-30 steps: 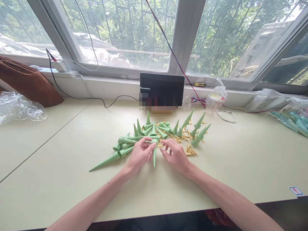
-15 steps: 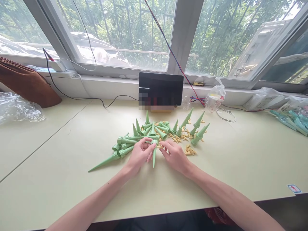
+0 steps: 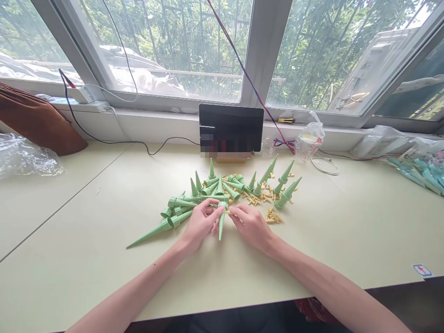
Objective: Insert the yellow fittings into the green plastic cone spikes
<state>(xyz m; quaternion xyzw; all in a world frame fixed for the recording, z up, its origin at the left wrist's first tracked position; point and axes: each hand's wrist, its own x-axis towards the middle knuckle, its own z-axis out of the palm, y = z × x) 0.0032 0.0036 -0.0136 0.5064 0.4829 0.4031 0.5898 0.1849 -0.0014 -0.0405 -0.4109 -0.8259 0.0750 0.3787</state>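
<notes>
Between the thumb and fingers of my left hand point(image 3: 204, 217) is a green plastic watering spike point(image 3: 221, 226), its pointed tip toward me. My right hand point(image 3: 250, 224) pinches a small yellow plastic piece point(image 3: 228, 212) against the spike's side, just below the collar; whether it sits in a hole there I cannot tell. Behind and left of my left hand lies a heap of similar green spikes point(image 3: 183, 203). Several spikes with yellow pieces on them point(image 3: 287, 194) stand to the right. A little pile of loose yellow pieces point(image 3: 273, 216) lies beside my right hand.
A dark tablet point(image 3: 231, 127) stands on a stand at the back. Cables point(image 3: 285, 144), a plastic-bagged cup point(image 3: 310, 141) and a yellow cutter point(image 3: 286, 120) are near the window. Clear plastic wrap point(image 3: 27, 155) and a brown bag point(image 3: 45, 120) lie left; bagged turquoise pieces point(image 3: 421, 173) lie right.
My right hand has turned slightly and its fingers have closed in, bringing the yellow piece end-on to the spike's side. My left hand holds almost still.
</notes>
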